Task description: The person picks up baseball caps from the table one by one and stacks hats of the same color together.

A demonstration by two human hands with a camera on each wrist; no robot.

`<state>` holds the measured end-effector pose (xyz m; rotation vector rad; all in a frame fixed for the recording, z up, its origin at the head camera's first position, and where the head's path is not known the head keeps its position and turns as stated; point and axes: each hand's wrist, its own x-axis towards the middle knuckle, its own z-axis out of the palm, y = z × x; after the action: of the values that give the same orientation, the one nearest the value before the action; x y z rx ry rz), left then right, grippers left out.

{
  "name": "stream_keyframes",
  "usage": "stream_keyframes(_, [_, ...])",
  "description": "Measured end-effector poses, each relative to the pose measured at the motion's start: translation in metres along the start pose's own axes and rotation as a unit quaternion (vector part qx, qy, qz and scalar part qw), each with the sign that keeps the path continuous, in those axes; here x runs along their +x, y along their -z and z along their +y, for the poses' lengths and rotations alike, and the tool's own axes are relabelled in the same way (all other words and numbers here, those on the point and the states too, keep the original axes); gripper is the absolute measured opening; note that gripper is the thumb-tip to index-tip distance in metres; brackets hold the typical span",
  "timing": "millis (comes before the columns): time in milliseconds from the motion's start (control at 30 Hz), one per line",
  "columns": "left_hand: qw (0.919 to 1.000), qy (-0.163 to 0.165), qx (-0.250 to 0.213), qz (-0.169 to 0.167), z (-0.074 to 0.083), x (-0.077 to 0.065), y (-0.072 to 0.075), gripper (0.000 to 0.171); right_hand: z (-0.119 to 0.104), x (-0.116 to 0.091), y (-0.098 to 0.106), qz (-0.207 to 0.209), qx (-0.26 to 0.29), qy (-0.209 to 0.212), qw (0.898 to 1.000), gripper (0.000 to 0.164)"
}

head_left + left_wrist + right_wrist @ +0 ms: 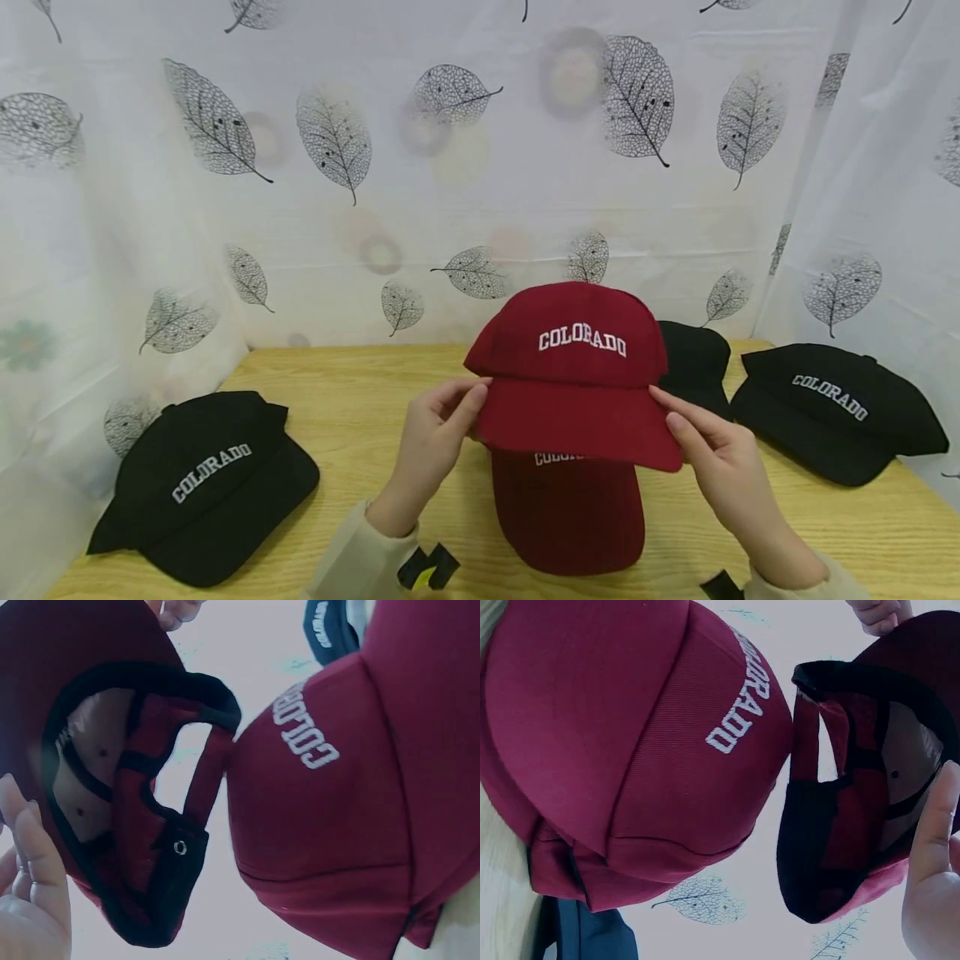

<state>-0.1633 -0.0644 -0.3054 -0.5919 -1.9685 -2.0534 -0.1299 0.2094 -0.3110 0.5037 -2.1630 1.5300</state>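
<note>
Both hands hold a red baseball cap up by the two sides of its brim, with the white COLORADO lettering facing me. My left hand pinches the left brim edge between thumb and fingers. On the opposite edge, my right hand pinches it the same way. Below lies another red cap on the table, its crown mostly hidden by the held one. Both wrist views look into the held cap's dark-banded underside, with its back strap close to the lower cap's crown.
A black COLORADO cap lies at the table's left. At the right are another black cap and a further black one partly behind the held cap. A leaf-patterned white curtain surrounds the wooden table.
</note>
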Motion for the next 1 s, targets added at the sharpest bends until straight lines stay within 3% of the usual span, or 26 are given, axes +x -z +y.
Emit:
stream_keyframes(100, [0.9998,-0.019,-0.007,-0.005,0.003,-0.002,-0.001,0.019,0.001,-0.001,0.001,-0.014,0.065,0.021,0.998,0.030])
stream_keyframes(200, [0.9995,-0.030,0.002,-0.009,0.004,-0.002,-0.001,0.021,0.004,0.000,0.001,-0.036,0.147,0.048,0.987,0.032])
stream_keyframes(300, [0.9993,-0.029,0.014,-0.016,0.001,-0.001,-0.001,0.022,0.007,0.002,0.001,-0.050,0.171,0.053,0.983,0.034])
stream_keyframes(500, [0.9988,0.021,0.034,-0.029,-0.007,0.003,0.003,0.025,0.011,0.004,0.002,-0.058,0.126,-0.008,0.990,0.034])
stream_keyframes(667, [0.9924,0.078,0.068,-0.066,-0.015,0.007,0.006,0.027,0.015,0.009,0.004,-0.113,0.071,-0.062,0.989,0.025])
stream_keyframes(833, [0.9758,0.127,0.119,-0.131,-0.025,0.008,0.009,0.028,0.020,0.012,0.004,-0.166,-0.009,-0.154,0.974,0.035])
stream_keyframes(1000, [0.9574,0.147,0.170,-0.182,-0.033,0.008,0.008,0.031,0.027,0.015,0.001,-0.213,-0.047,-0.193,0.956,0.047])
